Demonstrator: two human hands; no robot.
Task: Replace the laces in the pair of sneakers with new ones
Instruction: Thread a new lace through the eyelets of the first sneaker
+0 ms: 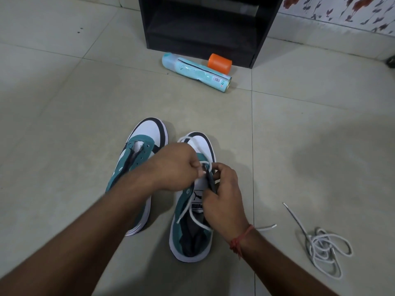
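Both hands are on the right shoe rn, working the eyelet rows about midway up. Left hand comes in from the left side and is pinched on the white lace at the near edge of the row, fingers curled tight. Right hand is just across from it, basically touching, gripping the dark tongue/eyelet flap and prob the lace too, can't tell for sure bc the fingertips are hidden. Shoe's long axis runs straight away from the person, toe far, heel near, so the eyelets sit in a line running away btw the two hands, and the lace has to cross side to side. Looks like only a few holes done: a loop trails past the hands toward the toe, loose ends hang back into the shoe opening. Left shoe sits just left of the left hand, no lace in it afaict. Spare lace lies in a pile well off to the right of the right hand, so that hand's nearer to grab it later.
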